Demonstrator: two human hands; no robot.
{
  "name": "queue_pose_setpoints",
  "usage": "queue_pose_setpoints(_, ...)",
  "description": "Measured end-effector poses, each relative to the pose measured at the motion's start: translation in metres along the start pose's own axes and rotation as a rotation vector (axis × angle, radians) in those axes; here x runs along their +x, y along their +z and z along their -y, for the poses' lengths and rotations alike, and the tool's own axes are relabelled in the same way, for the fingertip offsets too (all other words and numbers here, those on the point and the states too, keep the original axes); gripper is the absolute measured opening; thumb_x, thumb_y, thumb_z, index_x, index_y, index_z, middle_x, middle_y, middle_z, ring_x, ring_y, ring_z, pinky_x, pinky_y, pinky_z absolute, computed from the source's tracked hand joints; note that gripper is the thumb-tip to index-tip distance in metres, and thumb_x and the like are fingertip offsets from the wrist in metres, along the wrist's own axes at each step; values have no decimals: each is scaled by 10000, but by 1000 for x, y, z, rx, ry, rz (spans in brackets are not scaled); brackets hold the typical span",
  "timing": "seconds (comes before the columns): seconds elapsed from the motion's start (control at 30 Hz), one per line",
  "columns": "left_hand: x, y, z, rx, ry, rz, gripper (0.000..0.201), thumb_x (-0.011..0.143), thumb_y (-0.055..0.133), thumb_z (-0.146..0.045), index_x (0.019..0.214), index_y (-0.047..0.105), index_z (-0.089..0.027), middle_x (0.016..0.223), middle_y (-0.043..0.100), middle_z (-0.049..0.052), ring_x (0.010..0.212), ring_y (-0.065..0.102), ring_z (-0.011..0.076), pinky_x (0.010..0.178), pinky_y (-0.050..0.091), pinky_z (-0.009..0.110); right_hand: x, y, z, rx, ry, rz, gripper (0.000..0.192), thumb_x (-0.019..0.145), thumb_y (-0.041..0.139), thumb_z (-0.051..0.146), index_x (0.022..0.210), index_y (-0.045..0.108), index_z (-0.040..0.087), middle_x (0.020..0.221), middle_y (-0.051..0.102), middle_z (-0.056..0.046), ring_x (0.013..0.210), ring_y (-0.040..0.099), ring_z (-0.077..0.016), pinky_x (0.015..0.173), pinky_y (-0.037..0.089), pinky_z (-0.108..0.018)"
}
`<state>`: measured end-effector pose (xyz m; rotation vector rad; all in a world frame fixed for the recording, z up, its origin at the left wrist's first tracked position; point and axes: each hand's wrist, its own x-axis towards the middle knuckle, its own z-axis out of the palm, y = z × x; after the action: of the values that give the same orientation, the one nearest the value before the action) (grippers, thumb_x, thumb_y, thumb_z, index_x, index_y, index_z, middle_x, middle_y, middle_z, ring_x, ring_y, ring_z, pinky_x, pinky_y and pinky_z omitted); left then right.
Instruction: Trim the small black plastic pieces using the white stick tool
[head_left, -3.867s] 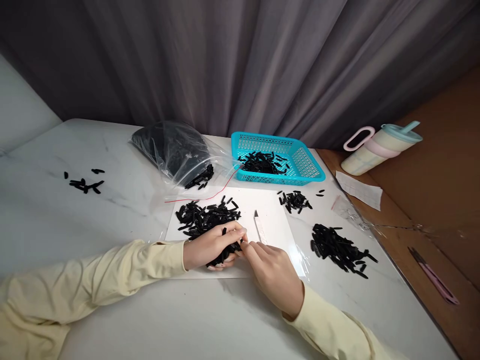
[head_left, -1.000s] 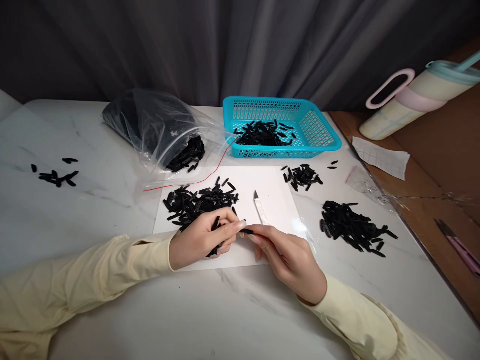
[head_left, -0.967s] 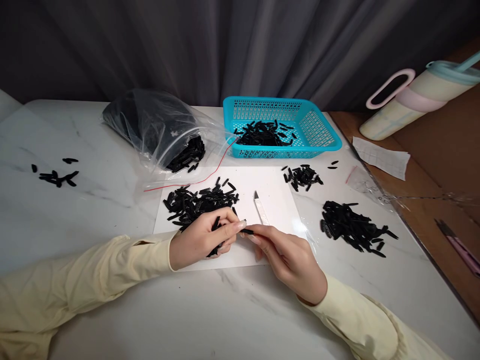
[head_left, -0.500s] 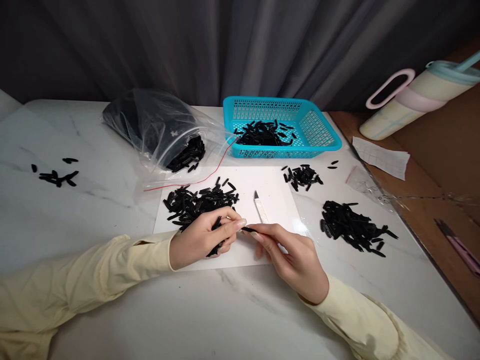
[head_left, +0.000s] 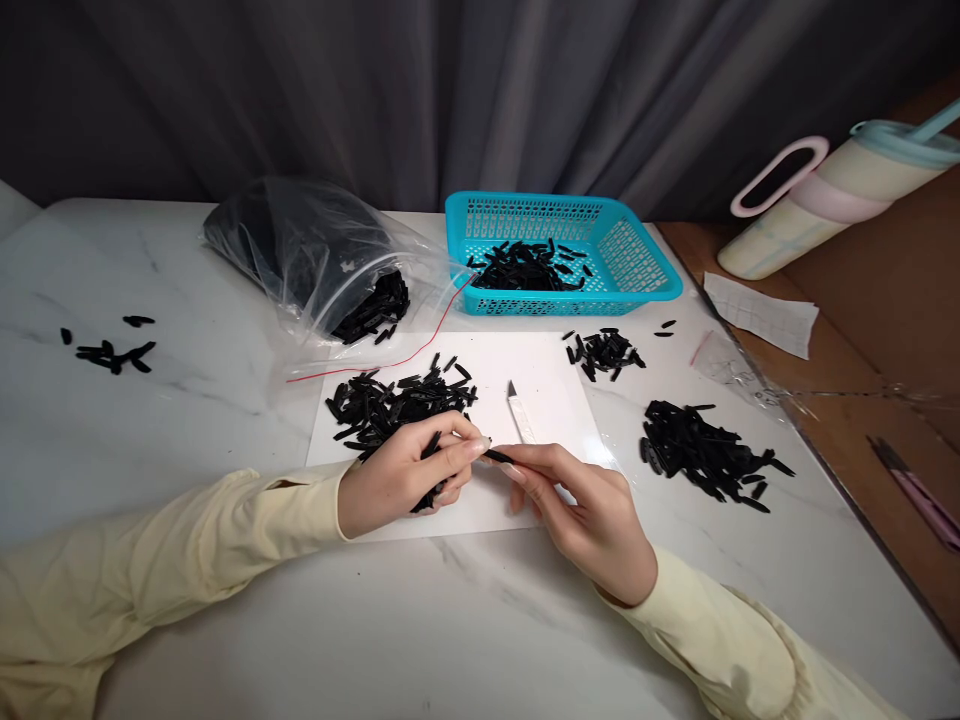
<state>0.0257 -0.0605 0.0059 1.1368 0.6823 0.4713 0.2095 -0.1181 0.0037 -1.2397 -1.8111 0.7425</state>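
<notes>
Head view, so everything is seen from above the hands. A bunch of small black plastic strips (head_left: 429, 470) is kept clenched in the left hand (head_left: 397, 480), fingers curled around them, probably so a supply stays ready right at the fingertips. One thin black strip (head_left: 496, 457) is pinched between thumb and forefinger of the right hand (head_left: 592, 510), its far end touching the left fingertips, so it looks like it's being passed or pulled from one hand to the other.

Both hands are rested on a white paper sheet (head_left: 555, 400), likely laid down so the dark bits show up. Just beyond the left fingers a loose heap of black strips (head_left: 397, 405) is spread out. A small white craft knife (head_left: 521, 415) is parked just past the right fingertips, within easy reach. Further beyond, a turquoise plastic mesh basket (head_left: 630, 255) with more strips and a clear plastic zip bag (head_left: 300, 250) can be made out. Well off to the right of the right hand, another black pile (head_left: 705, 455) is lying on the white marble table (head_left: 187, 440).
</notes>
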Motion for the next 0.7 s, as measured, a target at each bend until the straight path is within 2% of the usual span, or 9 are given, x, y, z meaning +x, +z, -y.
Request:
queue_pose_setpoints(0.3,0,0,-1,18,26,12,131,901,447,-278,836,464,-166,501,376,-85,421,346,41,400,292,166,0,1,0,8,31,12,150,902,452,140,1005,550,191,648,627,23,522,596,-98,538,490,-203)
queue_pose_setpoints(0.53,0,-1,1,15,29,12,107,897,463,-278,908,476,-173,502,377,-90,416,344,38,399,296,163,2,1,2,37,24,-3,171,894,459,112,1019,522,209,799,655,8,543,601,-91,540,493,-206)
queue_pose_setpoints(0.7,0,-1,2,13,32,16,114,898,464,-284,931,485,-176,500,376,-91,414,340,35,399,295,160,1,1,0,38,21,-13,174,886,484,113,1027,527,205,769,654,16,553,605,-92,541,503,-205)
